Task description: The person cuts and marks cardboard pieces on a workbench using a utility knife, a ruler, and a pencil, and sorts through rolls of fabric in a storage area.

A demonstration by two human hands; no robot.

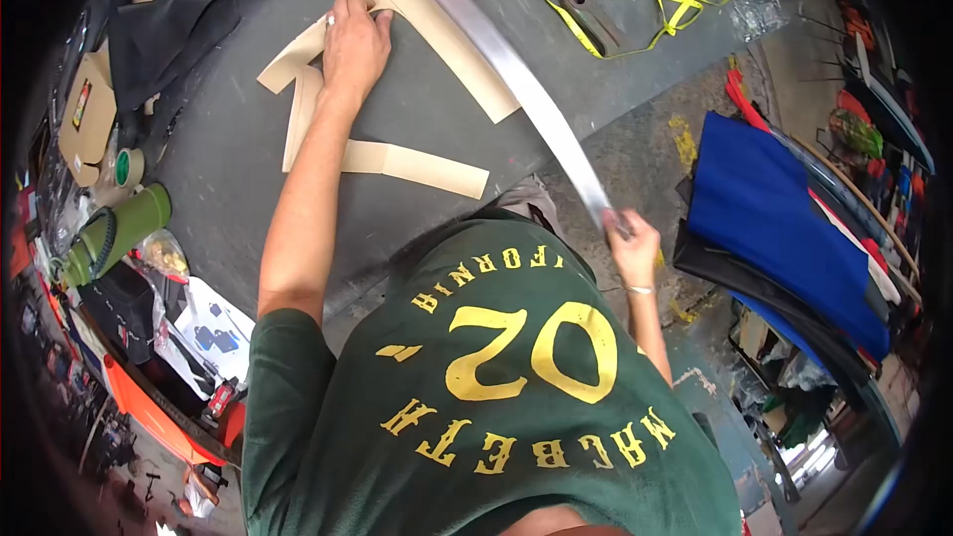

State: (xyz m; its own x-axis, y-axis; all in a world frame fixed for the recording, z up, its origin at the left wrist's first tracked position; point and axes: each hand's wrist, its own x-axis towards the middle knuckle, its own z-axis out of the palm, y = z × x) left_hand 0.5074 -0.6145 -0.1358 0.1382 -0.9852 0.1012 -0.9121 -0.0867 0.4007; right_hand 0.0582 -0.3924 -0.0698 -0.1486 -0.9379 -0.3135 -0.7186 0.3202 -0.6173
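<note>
On the dark table, a tan cardboard piece (457, 50) with bent strips lies under my left hand (355, 50). The fingers are curled, with the fingertips and thumb against the card near its upper corner, where it folds. A long metal ruler (536, 99) lies along the right-hand strip and reaches past the table edge. My right hand (633, 250) is closed around the ruler's near end, beyond the table. Closer to me another tan strip (427, 167) extends to the right.
A yellow measuring tape (660, 2) and a dark tool with a round hole (584, 20) lie at the far right of the table (417, 258). Blue sheet material (764, 218) is stacked to the right. On the left are a green bottle (129, 228) and a tape roll (129, 167).
</note>
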